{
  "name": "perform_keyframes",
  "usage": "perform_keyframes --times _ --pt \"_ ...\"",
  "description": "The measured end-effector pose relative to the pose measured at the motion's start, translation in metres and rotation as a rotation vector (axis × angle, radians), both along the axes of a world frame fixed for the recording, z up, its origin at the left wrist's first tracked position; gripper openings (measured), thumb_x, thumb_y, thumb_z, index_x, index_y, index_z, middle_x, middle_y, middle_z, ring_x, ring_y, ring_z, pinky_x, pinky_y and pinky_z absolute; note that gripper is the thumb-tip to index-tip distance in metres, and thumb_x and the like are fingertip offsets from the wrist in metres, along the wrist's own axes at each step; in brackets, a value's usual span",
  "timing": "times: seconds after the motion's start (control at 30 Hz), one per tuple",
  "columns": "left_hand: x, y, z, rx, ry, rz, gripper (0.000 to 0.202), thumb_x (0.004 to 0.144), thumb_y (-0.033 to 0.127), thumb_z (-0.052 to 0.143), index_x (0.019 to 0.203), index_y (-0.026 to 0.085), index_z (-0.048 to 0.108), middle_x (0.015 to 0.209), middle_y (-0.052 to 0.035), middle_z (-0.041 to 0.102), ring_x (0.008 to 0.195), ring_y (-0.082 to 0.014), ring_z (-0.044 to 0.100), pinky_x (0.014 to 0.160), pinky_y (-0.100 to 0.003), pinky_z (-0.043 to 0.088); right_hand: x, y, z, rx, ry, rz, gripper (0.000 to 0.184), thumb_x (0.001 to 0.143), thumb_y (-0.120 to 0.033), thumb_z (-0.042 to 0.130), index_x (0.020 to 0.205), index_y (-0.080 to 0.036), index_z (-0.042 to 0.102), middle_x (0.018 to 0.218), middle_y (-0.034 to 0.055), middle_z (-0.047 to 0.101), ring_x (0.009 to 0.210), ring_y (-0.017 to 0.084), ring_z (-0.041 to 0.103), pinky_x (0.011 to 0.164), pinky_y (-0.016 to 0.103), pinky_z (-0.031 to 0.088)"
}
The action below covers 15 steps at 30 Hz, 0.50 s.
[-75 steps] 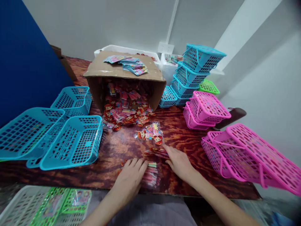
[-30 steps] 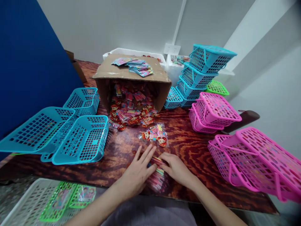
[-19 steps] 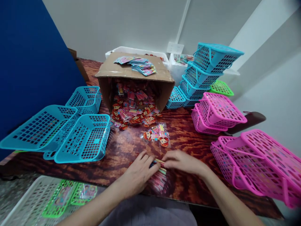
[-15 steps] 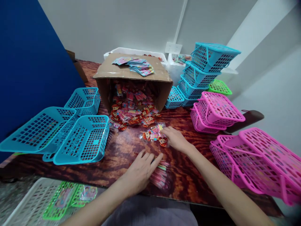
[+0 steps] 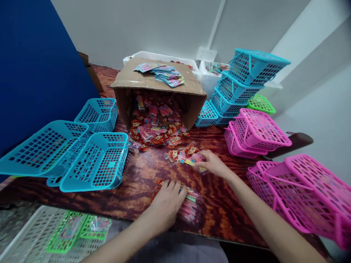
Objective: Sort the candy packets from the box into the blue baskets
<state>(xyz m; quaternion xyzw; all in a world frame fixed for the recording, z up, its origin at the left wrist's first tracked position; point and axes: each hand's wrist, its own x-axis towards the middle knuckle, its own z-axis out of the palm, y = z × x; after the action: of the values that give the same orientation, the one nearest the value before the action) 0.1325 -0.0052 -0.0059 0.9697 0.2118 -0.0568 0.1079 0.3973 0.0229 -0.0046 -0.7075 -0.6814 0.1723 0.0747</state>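
Note:
My left hand (image 5: 166, 203) lies flat, fingers together, on a stack of clear packets with coloured sticks (image 5: 190, 206) near the table's front edge. My right hand (image 5: 214, 163) reaches forward and pinches a packet with red cartoon faces (image 5: 186, 157), lifted slightly off the wood. Behind it a tipped cardboard box (image 5: 157, 87) spills many such packets (image 5: 156, 133) onto the table.
Blue baskets (image 5: 93, 164) lie at the left, a blue stack (image 5: 241, 84) at the back right, pink baskets (image 5: 298, 190) on the right. Flat cards (image 5: 161, 73) rest on top of the box. A white crate with green baskets (image 5: 63, 233) sits below the front edge.
My right hand left the stack, reached forward to the loose packet and took hold of it, shifting it slightly. My left hand stayed on the stack.

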Motion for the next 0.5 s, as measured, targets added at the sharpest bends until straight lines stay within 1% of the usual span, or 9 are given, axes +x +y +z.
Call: perform_keyframes --times 0.03,0.1,0.13,0.2,0.23,0.3,0.4,0.5 --pt "0.001 0.0 0.001 0.004 -0.001 0.001 0.059 0.079 0.022 0.054 0.135 0.011 0.042 0.131 -0.0187 0.05 0.118 -0.0336 0.046 0.104 -0.051 0.035 -0.012 0.002 -0.003 -0.028 0.036 -0.024 0.025 0.085 -0.029 0.067 0.107 -0.018 0.068 0.107 0.0072 0.068 0.099 0.023 0.058 0.086 0.032 0.043" --pt "0.001 0.0 0.001 0.007 0.002 0.006 0.06 0.079 0.022 0.054 0.137 0.011 0.041 0.132 -0.0188 0.05 0.119 -0.0336 0.045 0.104 -0.05 0.035 -0.037 0.006 -0.011 -0.028 -0.003 -0.073 0.026 0.084 -0.028 0.067 0.107 -0.016 0.067 0.112 0.0101 0.065 0.103 0.025 0.056 0.088 0.033 0.041" --pt "0.001 -0.001 0.001 0.005 0.005 0.01 0.062 0.079 0.023 0.054 0.138 0.011 0.039 0.133 -0.0188 0.049 0.12 -0.0339 0.045 0.104 -0.05 0.034 -0.047 0.007 -0.015 -0.01 -0.046 -0.087 0.028 0.084 -0.025 0.066 0.11 -0.016 0.065 0.115 0.0116 0.064 0.107 0.026 0.054 0.089 0.035 0.039" --pt "0.0 -0.003 0.0 0.003 0.002 0.017 0.065 0.078 0.024 0.056 0.139 0.012 0.038 0.134 -0.0185 0.048 0.121 -0.0339 0.044 0.105 -0.05 0.033 -0.059 0.007 -0.02 0.012 -0.11 -0.085 0.041 0.084 -0.019 0.063 0.125 -0.019 0.058 0.122 0.0127 0.061 0.111 0.027 0.051 0.09 0.036 0.037" --pt "-0.001 -0.003 -0.001 0.006 -0.005 0.02 0.065 0.078 0.023 0.056 0.139 0.013 0.038 0.134 -0.0182 0.048 0.122 -0.0337 0.044 0.106 -0.05 0.032 -0.06 0.006 -0.02 -0.001 -0.131 -0.076 0.049 0.083 -0.018 0.063 0.131 -0.02 0.054 0.124 0.012 0.061 0.111 0.026 0.05 0.09 0.035 0.037" --pt "-0.002 -0.004 -0.004 0.016 -0.021 0.025 0.063 0.079 0.022 0.054 0.139 0.013 0.038 0.134 -0.0181 0.049 0.122 -0.0334 0.044 0.106 -0.049 0.032 -0.056 0.004 -0.019 -0.056 -0.151 -0.059 0.058 0.08 -0.017 0.066 0.136 -0.023 0.05 0.124 0.0105 0.062 0.109 0.026 0.051 0.089 0.035 0.037" --pt "-0.002 -0.004 -0.006 0.031 -0.036 0.026 0.061 0.08 0.022 0.053 0.138 0.011 0.039 0.134 -0.0193 0.049 0.12 -0.0344 0.045 0.106 -0.051 0.033 -0.045 0.004 -0.012 -0.107 -0.183 -0.062 0.057 0.076 -0.022 0.073 0.131 -0.022 0.056 0.119 0.0113 0.062 0.108 0.028 0.05 0.087 0.036 0.037" --pt "-0.002 -0.004 -0.005 0.023 -0.034 0.026 0.06 0.079 0.022 0.054 0.137 0.011 0.041 0.133 -0.0191 0.05 0.119 -0.0343 0.046 0.105 -0.051 0.034 -0.042 0.004 -0.007 -0.124 -0.201 -0.021 0.061 0.072 -0.025 0.077 0.13 -0.026 0.059 0.125 0.0118 0.056 0.114 0.029 0.047 0.087 0.036 0.037"
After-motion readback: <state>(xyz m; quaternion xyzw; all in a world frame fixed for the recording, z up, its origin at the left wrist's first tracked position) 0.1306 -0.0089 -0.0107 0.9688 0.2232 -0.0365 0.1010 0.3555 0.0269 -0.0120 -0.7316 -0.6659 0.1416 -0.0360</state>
